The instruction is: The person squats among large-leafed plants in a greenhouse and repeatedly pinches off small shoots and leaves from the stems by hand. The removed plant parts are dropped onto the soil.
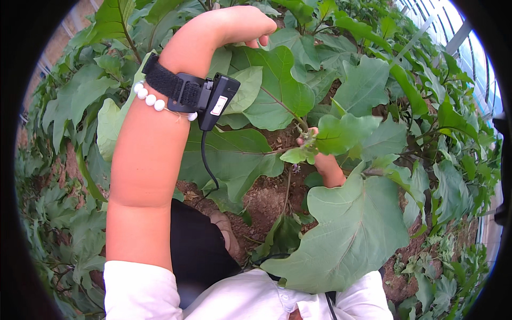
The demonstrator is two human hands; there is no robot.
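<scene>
My left hand [256, 27] reaches over the top of an eggplant plant, bent at the wrist. Its fingers curl downward and are mostly hidden behind the wrist, so what they touch cannot be seen. Lower and to the right, my right hand [325, 166] comes up from beneath a broad eggplant leaf [360, 228]. Its fingertips show on both sides of an eggplant stem [301, 122], and a young leaf [346, 132] covers part of the hand. A small purple flower [296, 168] hangs just left of this hand.
A black wrist device [218, 102] with a cable and a white bead bracelet [151, 99] are on my left forearm. Brown soil [264, 204] and a shoe [225, 232] show below. Dense eggplant foliage [76, 96] surrounds me, with a greenhouse wall [472, 52] at the right.
</scene>
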